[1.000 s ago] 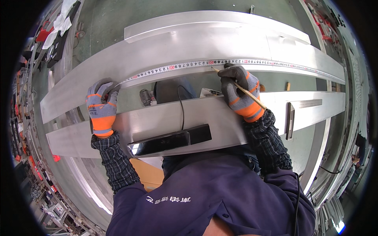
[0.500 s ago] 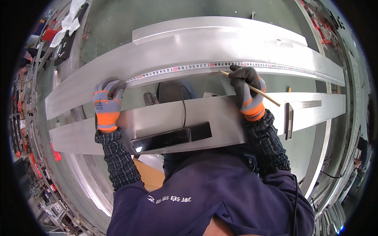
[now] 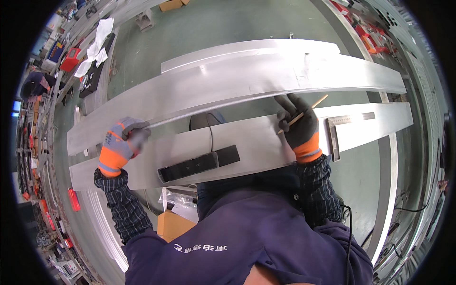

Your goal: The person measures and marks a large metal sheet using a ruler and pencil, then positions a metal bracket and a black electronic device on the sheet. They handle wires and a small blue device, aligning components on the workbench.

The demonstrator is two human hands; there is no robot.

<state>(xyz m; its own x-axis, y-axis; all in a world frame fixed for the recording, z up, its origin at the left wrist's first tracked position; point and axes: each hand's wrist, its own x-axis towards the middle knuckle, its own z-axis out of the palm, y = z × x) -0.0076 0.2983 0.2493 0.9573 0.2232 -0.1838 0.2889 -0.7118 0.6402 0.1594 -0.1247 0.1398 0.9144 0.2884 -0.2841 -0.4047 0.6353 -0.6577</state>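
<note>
Two long aluminium beams lie across in front of me, the far beam (image 3: 247,80) and the near beam (image 3: 266,142). My left hand (image 3: 121,142), in a grey and orange glove, is closed and motion-blurred at the far beam's lower edge; the tape measure in it is hidden. My right hand (image 3: 300,126), in a dark glove with an orange cuff, rests on the near beam and pinches a wooden pencil (image 3: 308,110) between its fingers, tip pointing down toward the metal.
A black bar-shaped device (image 3: 197,164) with a thin cable lies on the near beam. A metal try square (image 3: 333,133) sits right of my right hand. More metal profiles run along the right. Cluttered benches stand at far left, and a cardboard box (image 3: 171,225) sits under the beam.
The tape that stretched along the far beam is gone from view. My left hand moved slightly right and down. My right hand came off the far beam onto the near one.
</note>
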